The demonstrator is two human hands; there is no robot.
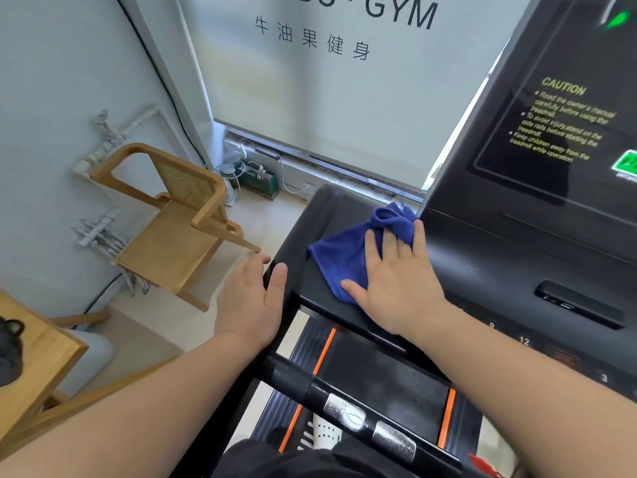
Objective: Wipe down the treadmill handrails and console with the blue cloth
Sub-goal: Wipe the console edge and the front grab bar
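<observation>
The blue cloth (339,257) lies spread on the left tray of the black treadmill console (482,257). My right hand (396,270) presses flat on the cloth with straight fingers, its fingertips at the bunched far end. My left hand (251,298) rests on the console's left edge, thumb on top and fingers over the side. A black handrail (344,405) with two silver sensor plates crosses below the hands. The console screen (558,132) with yellow caution text rises at the right.
A wooden armchair (172,229) stands to the left by the wall, a wooden table corner (31,360) at the lower left. A window blind with lettering (327,81) hangs ahead. The treadmill belt (379,388) with orange stripes lies below.
</observation>
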